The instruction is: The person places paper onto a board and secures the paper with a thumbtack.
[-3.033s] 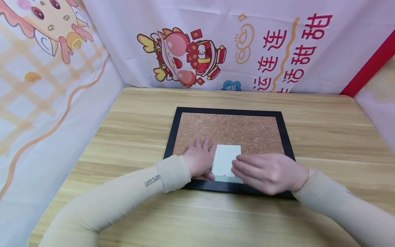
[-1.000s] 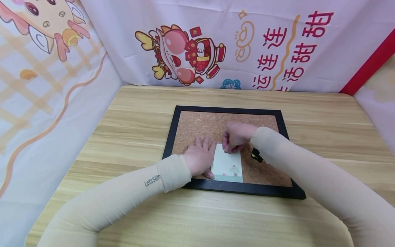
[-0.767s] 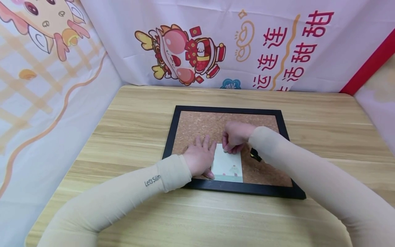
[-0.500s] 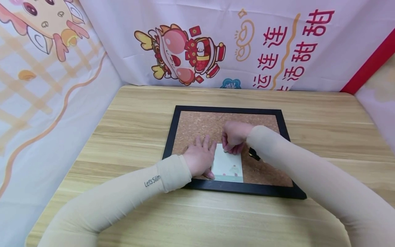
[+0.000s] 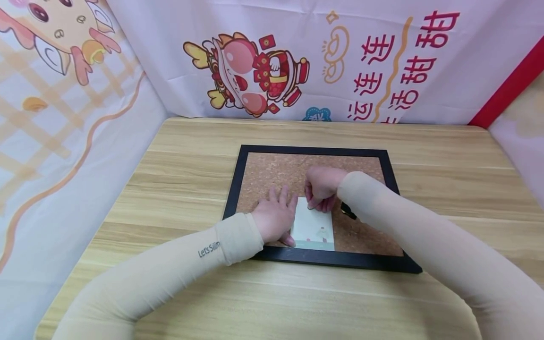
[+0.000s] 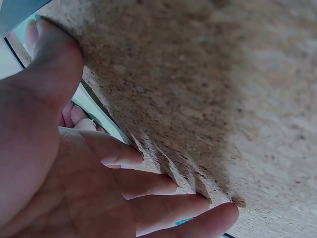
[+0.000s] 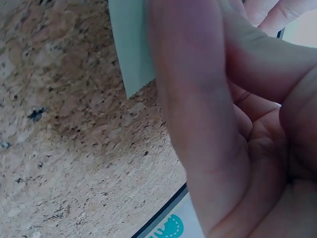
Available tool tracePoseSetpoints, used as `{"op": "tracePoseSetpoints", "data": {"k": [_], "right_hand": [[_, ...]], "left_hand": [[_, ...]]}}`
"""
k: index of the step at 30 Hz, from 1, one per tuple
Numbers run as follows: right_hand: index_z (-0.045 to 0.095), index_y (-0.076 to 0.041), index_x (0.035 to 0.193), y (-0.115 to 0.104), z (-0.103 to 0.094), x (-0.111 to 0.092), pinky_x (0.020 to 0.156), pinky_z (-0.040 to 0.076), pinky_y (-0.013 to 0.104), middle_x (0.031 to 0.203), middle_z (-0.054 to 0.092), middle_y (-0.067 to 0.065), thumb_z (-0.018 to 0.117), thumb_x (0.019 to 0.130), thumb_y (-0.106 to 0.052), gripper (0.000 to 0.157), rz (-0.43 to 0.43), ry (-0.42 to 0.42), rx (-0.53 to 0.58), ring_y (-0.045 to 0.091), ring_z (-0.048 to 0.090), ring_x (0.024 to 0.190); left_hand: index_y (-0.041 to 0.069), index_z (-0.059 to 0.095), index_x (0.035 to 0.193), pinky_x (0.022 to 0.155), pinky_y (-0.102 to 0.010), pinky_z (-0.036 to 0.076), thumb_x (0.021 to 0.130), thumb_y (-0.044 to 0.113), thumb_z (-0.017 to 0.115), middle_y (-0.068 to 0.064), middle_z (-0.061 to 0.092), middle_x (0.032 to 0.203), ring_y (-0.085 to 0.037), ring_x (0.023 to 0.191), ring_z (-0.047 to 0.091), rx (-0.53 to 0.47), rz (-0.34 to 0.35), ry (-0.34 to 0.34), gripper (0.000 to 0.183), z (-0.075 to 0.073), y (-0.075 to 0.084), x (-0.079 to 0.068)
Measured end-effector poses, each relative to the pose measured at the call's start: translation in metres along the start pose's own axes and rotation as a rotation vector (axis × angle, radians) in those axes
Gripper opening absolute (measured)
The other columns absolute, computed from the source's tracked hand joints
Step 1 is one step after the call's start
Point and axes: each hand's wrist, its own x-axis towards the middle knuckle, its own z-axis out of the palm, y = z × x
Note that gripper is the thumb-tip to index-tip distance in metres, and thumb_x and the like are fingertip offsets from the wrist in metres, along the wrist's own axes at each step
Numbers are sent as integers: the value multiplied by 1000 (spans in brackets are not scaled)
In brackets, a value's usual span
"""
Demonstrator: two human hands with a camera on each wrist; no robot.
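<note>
A pale green paper note (image 5: 312,230) with small printed figures along its bottom lies on the cork board (image 5: 272,167), near the lower frame edge. My left hand (image 5: 274,218) lies with spread fingers on the cork at the note's left edge; its thumb touches the lower left corner. At the note's top, my right hand (image 5: 324,185) has curled fingers, thumb and index pinched together against the paper. A tiny pin-like thing seems to sit between those fingertips, mostly hidden. In the right wrist view, a corner of the note (image 7: 132,59) shows beside the index finger (image 7: 198,114).
A black frame (image 5: 314,150) borders the cork board, which lies on a wood-grain table (image 5: 204,156). Under the right wrist a dark strap piece (image 5: 348,210) shows. Behind the table hangs a printed white cloth (image 5: 170,52); another cloth (image 5: 114,151) covers the left side.
Three seconds ago my right hand lay straighter-fingered over the note's lower right. It has moved up to the top edge and pinches there, barely shifting in the last second. My left hand stays put.
</note>
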Motion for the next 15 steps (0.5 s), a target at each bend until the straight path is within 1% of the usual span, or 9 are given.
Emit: {"op": "tracePoseSetpoints", "data": {"k": [7,15], "right_hand": [[69,-7,87,-1,0,1,59,57,31,79,70,10,76,88,-12,8,-9,3,-32,21,67,62],[70,-8,89,-2,0,0,60,57,31,82,69,10,76,87,-12,8,8,3,-33,22,68,65]], "left_hand": [[7,13,159,100,-56,43,78,70,64,-24,10,162,-49,144,17,-3,-2,-5,115,0,0,1],[7,13,159,101,-56,42,78,70,65,-24,9,162,-50,144,17,-8,0,-2,115,0,0,1]]}}
